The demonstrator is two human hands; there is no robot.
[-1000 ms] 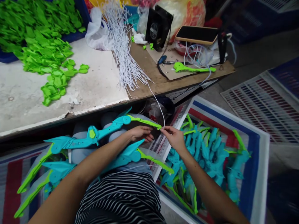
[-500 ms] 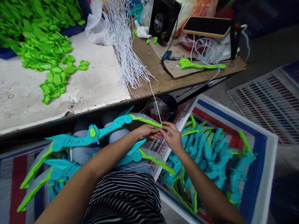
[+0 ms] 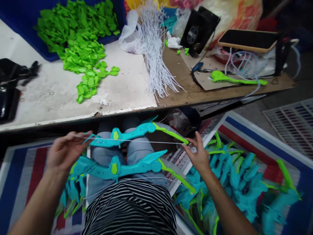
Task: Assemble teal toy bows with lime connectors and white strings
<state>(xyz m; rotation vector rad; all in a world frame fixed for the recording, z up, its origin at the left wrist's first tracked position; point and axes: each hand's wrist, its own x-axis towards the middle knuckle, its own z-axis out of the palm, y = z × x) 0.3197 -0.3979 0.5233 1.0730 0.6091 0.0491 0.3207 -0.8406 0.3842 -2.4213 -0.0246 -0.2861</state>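
Note:
A teal toy bow [image 3: 134, 132] with lime-green limbs lies across my lap, beneath the drawn cord. My right hand [image 3: 199, 157] pinches its right green tip between thumb and finger, the other fingers raised. A white elastic string [image 3: 151, 141] runs from that tip along the bow to my left hand [image 3: 64, 150]. My left hand, slightly blurred, is closed on the string's other end near the bow's left side, covering that limb. Closer to my body rests a second teal bow [image 3: 139, 168], with its own white string across my striped shirt.
On the bench [image 3: 127, 81] are a bundle of white strings [image 3: 156, 62], a pile of green parts [image 3: 83, 62] spilling from a blue bin [image 3: 49, 56], a black fan [image 3: 199, 31] and a phone [image 3: 248, 39]. A crate [image 3: 232, 115] of bows stands at right.
My left hand has moved from beside my right hand to the far left, stretching the string along the bow. My right hand stays at the green tip. The view has shifted left.

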